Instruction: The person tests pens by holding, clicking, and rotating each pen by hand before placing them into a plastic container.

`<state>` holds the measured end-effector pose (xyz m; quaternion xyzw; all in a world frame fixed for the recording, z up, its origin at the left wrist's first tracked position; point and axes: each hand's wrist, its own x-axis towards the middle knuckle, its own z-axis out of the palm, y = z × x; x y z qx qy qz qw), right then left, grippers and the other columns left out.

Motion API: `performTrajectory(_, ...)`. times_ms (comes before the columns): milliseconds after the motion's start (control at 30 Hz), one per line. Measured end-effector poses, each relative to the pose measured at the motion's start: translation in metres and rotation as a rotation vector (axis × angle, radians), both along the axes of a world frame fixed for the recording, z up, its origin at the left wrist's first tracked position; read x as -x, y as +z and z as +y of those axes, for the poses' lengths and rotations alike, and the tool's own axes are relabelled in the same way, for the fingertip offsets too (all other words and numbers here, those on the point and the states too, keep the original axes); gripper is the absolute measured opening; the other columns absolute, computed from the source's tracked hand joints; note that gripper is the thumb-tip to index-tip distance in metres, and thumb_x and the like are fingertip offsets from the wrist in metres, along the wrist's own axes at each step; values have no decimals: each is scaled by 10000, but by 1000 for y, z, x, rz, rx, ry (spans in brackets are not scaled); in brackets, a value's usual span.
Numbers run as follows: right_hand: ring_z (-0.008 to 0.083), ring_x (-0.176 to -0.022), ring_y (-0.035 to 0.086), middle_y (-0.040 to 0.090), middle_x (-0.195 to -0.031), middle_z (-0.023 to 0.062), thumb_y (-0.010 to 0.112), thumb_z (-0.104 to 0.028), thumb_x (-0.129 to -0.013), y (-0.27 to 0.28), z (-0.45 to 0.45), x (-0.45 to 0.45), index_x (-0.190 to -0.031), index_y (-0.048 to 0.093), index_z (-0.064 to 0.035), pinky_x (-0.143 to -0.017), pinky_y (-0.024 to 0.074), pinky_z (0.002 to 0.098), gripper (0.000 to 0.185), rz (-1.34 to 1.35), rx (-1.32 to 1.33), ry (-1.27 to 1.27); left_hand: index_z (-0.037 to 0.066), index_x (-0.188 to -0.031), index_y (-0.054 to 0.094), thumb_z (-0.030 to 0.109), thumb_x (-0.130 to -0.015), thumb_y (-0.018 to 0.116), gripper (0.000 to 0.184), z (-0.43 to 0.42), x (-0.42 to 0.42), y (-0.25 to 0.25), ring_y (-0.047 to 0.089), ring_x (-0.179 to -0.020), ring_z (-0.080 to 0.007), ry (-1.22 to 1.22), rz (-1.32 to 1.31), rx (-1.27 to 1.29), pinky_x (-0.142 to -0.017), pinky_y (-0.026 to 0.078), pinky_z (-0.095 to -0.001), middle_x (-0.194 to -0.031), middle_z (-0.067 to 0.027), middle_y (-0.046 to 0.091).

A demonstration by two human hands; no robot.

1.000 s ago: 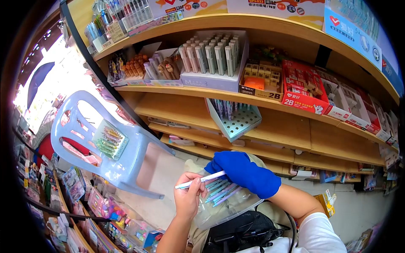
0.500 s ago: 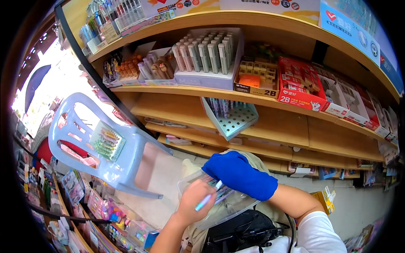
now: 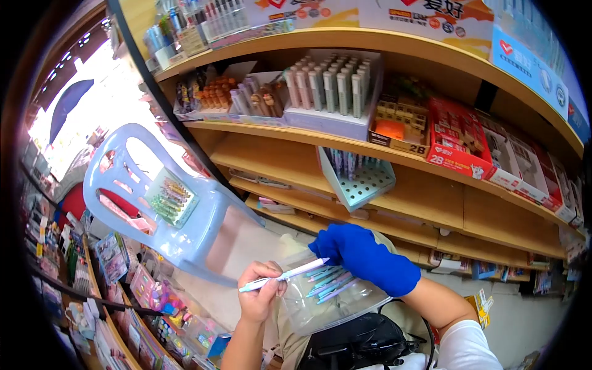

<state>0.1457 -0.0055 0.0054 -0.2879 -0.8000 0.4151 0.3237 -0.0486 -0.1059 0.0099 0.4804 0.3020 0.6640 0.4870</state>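
Observation:
My left hand (image 3: 262,291) is bare and closed around a slim white and pale blue pen (image 3: 303,269), which points to the right. The pen's right end lies close to my right hand (image 3: 367,256). A blue cloth covering, like a mitt, hides that hand to the wrist, so its fingers do not show. Below both hands a clear plastic box (image 3: 302,317) rests on my lap. Several pastel pens (image 3: 330,283) in blue and lilac lie inside it.
A blue plastic chair (image 3: 203,237) stands at left, holding a tray of pens (image 3: 172,198). Ahead are wooden shelves (image 3: 425,213) with a tilted, holed pen display (image 3: 364,188), boxed grey and pink pens (image 3: 336,89) and a red eraser box (image 3: 456,139). A black bag (image 3: 354,342) sits at my waist.
My left hand has moved left, and the pen has swung from a steep slant to nearly level. The pens in the box show more now. The view has shifted slightly.

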Motion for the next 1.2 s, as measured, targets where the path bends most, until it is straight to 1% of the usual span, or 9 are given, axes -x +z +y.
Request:
performTrajectory(167, 186, -725, 587, 598, -769, 91, 434, -141, -868, 45, -10, 4, -785, 632, -56, -706, 467, 291, 230, -719, -426, -25, 17, -846, 476, 96, -820, 576, 130, 4, 2, -1, 428, -602, -130, -41, -131, 64, -471, 375, -237, -679, -79, 458)
performTrajectory(267, 195, -759, 589, 611, -853, 93, 379, -203, -914, 15, -10, -4, -812, 619, -34, -720, 465, 290, 311, -97, 34, -44, 9, -855, 482, 74, -827, 559, 104, 4, 3, -2, 420, -588, -126, -64, -184, 65, -469, 369, -238, -688, -83, 463)
performTrajectory(367, 191, -749, 588, 608, -872, 95, 316, -250, -945, 18, -15, -1, -840, 606, -9, -723, 460, 287, 391, 198, 565, -28, -3, -878, 492, 37, -840, 533, 70, 6, 4, -5, 409, -557, -120, -94, -210, 56, -470, 359, -240, -715, -93, 480)
performTrajectory(533, 204, -751, 574, 589, -801, 90, 423, -224, -881, 18, -14, -5, -850, 587, -20, -650, 434, 344, 264, -166, -351, -35, -4, -880, 492, 29, -838, 538, 71, 7, 2, -8, 430, -554, -121, -74, -214, 116, -467, 365, -246, -730, -95, 494)
performTrajectory(733, 182, -641, 505, 502, -685, 25, 502, -206, -797, 29, -22, -1, -896, 560, -132, -488, 311, 348, 137, -655, -831, -34, -7, -850, 497, 22, -830, 543, 57, 10, -8, -7, 455, -559, -117, -69, -170, 229, -479, 380, -247, -725, -86, 507)
performTrajectory(833, 181, -621, 491, 495, -686, 17, 502, -197, -792, 25, -22, -2, -888, 555, -159, -481, 308, 343, 116, -781, -909, -46, -5, -842, 498, 24, -808, 567, 83, 12, -10, -7, 469, -583, -126, -108, -71, 204, -467, 380, -239, -732, -101, 511)
performTrajectory(933, 192, -637, 504, 504, -699, 22, 500, -201, -788, 24, -23, -3, -853, 547, -167, -494, 334, 357, 87, -745, -845, -61, -6, -832, 513, 1, -799, 563, 60, 10, -13, 1, 484, -598, -128, -92, 304, 126, -491, 393, -251, -735, -94, 524)
performTrajectory(1133, 248, -669, 541, 523, -691, 61, 508, -216, -769, 3, -7, 1, -769, 547, -131, -542, 393, 371, 93, -617, -603, 3, 27, -862, 553, -33, -711, 609, 172, 13, -30, 19, 492, -736, -260, -204, 1008, -409, -671, 403, -331, -788, -94, 515)
performTrajectory(1200, 270, -666, 543, 527, -683, 79, 512, -221, -770, 3, -4, 1, -752, 558, -116, -555, 405, 369, 116, -528, -520, 12, 26, -861, 553, -36, -696, 614, 186, 10, -32, 24, 475, -761, -286, -288, 1150, -428, -696, 389, -341, -807, -102, 510)
